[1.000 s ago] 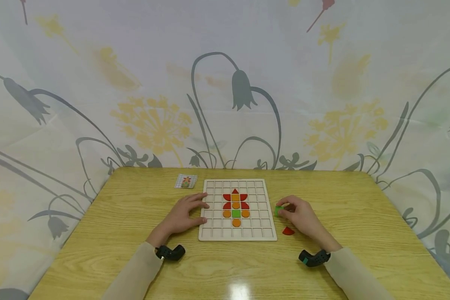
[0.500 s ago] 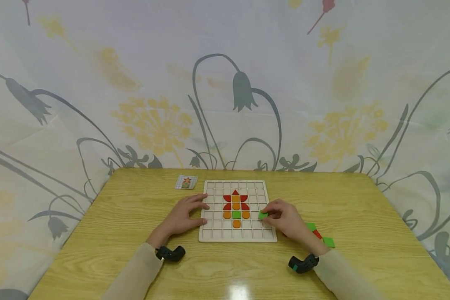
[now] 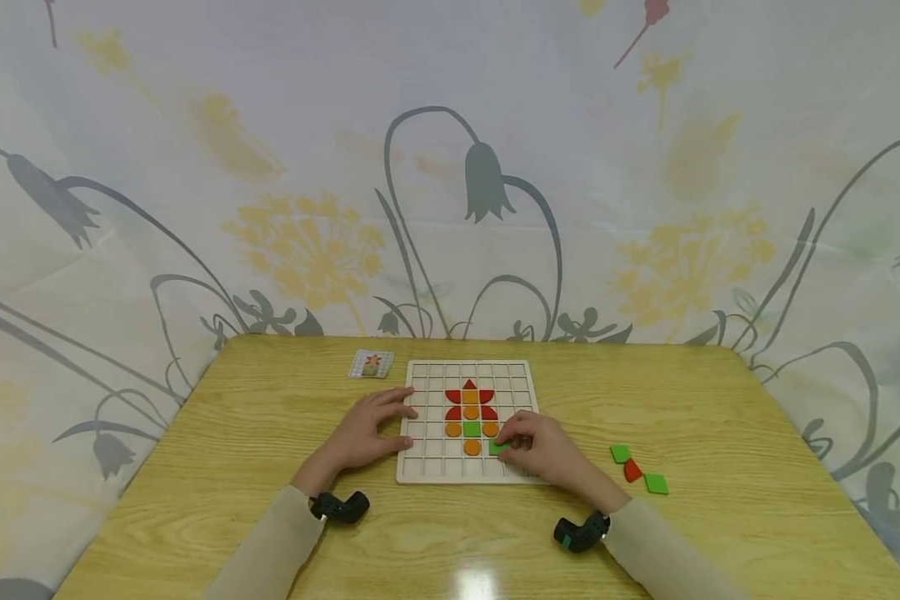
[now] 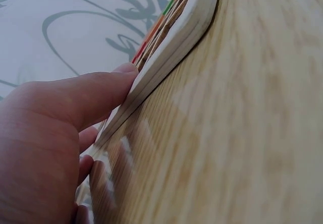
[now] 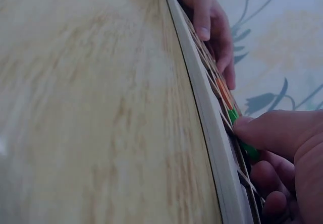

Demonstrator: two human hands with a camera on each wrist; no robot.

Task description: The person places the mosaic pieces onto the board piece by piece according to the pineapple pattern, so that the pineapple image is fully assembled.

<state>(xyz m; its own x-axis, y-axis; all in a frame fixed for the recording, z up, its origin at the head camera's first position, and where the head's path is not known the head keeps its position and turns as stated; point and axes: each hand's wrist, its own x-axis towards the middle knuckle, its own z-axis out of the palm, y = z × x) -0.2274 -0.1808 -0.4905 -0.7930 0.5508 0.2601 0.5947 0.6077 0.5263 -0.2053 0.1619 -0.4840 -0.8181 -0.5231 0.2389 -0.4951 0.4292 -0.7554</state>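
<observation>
My right hand point(image 3: 543, 450) pinches a green square tile point(image 3: 497, 447) between thumb and fingers over the right half of the white gridded board point(image 3: 427, 468). This tile sits right beside the lowest orange round tile point(image 3: 472, 448); in the right wrist view my thumb partly hides the green square point(image 5: 251, 152). On the board, red pieces, orange tiles and a green square point(image 3: 471, 428) form a flower-like figure. My left hand point(image 3: 363, 429) rests at the board's left edge with fingers spread, its thumb tip point(image 4: 127, 70) touching the rim in the left wrist view.
To the right of the board lie two loose green squares point(image 3: 656, 484) and a red quarter-round piece point(image 3: 632, 471). A small card point(image 3: 371, 364) printed with a coloured figure lies behind my left hand. Patterned fabric point(image 3: 307, 167) hangs at the table's back edge.
My right hand has carried the green square leftward from the table beside the board onto the grid. Its moving off has uncovered the loose pieces at right. My left hand stays put.
</observation>
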